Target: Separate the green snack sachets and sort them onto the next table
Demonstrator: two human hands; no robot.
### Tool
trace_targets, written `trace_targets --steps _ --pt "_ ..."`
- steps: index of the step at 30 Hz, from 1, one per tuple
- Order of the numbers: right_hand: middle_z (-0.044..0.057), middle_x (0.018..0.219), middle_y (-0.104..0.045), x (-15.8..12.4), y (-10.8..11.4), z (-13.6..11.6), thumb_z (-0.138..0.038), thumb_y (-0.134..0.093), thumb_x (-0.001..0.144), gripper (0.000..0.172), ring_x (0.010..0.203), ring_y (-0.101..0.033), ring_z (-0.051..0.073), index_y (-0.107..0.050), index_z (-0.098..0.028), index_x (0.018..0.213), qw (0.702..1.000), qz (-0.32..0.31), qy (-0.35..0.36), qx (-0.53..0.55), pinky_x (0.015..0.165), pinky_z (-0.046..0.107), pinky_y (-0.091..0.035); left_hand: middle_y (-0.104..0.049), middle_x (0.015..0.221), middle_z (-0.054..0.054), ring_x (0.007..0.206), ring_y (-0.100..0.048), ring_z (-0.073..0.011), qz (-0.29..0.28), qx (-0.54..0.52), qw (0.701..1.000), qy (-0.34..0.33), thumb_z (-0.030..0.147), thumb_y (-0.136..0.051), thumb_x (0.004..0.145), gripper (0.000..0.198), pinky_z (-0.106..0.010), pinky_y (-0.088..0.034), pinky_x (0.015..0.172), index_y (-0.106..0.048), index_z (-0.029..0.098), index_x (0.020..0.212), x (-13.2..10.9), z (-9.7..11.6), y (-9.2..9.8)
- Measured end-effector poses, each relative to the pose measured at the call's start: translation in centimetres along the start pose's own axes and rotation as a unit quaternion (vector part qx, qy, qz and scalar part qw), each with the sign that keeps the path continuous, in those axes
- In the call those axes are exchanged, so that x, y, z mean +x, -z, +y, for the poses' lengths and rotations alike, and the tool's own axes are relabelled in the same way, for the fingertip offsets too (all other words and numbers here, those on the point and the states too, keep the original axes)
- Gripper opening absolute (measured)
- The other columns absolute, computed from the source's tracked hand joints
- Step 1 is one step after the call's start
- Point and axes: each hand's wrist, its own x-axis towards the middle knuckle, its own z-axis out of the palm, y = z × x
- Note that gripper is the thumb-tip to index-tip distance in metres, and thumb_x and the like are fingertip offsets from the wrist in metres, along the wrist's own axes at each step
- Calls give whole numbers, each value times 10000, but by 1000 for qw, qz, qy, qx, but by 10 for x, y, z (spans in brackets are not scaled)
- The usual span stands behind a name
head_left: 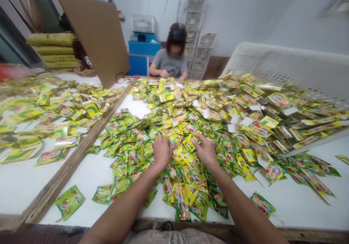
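My left hand (163, 150) rests low over the middle of a heap of small sachets. Its fingers curl downward, and whatever lies under them is hidden. To its right, my right hand (206, 151) has thumb and forefinger spread, with the tips close beside a yellow sachet (188, 143). I cannot tell whether they touch it. Green sachets (120, 167) with red fruit pictures surround both hands, and yellow sachets (178, 193) run through the middle of the heap toward me.
Flat yellow-green boxes (256, 127) pile up at the right against a white perforated basket (261, 60). A wooden strip (79, 153) divides the white table (95, 200); more boxes (46, 116) lie left of it. A cardboard sheet (98, 36) stands upright. A person (171, 56) works opposite; another is partly hidden.
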Motion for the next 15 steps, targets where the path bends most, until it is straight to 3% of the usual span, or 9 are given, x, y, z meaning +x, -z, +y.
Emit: trace_targets --steps 3,5,10,12,15 --pt "43 638 -626 -7 -2 -2 -364 -475 784 397 510 -509 188 -610 -175 1107 1000 -17 2 4 560 308 -406 -490 946 -94 907 -449 -231 24 0 1000 -4 278 -646 730 270 -335 -384 769 -538 138 935 -3 -3 -5" --pt "24 550 -580 -9 -4 -2 -362 -483 772 402 489 -494 190 -618 -155 1089 999 -32 -10 3 549 313 -404 -479 953 -97 918 -441 -238 24 2 1000 -7 285 -655 720 263 -345 -382 774 -542 144 912 -4 -3 -7" --pt "101 914 -654 -12 0 4 -435 -561 715 404 699 -580 214 -611 -156 1004 992 -16 -63 108 622 327 -453 -498 882 -63 880 -457 -214 33 -114 993 -6 265 -652 709 183 -314 -384 743 -493 173 705 -5 -6 0" --pt "103 936 -649 -17 3 3 -461 -587 689 399 749 -586 224 -604 -155 945 987 -23 -66 142 666 340 -460 -518 805 -26 777 -491 -171 22 -234 972 -4 293 -594 752 169 -276 -389 676 -469 187 710 -8 -10 8" --pt "57 826 -643 -25 6 -9 -490 -612 676 369 754 -582 212 -595 -171 860 974 -74 -43 210 684 327 -461 -498 640 39 569 -471 -111 -39 -404 914 12 356 -573 755 192 -221 -354 541 -465 198 745 -15 -18 22"
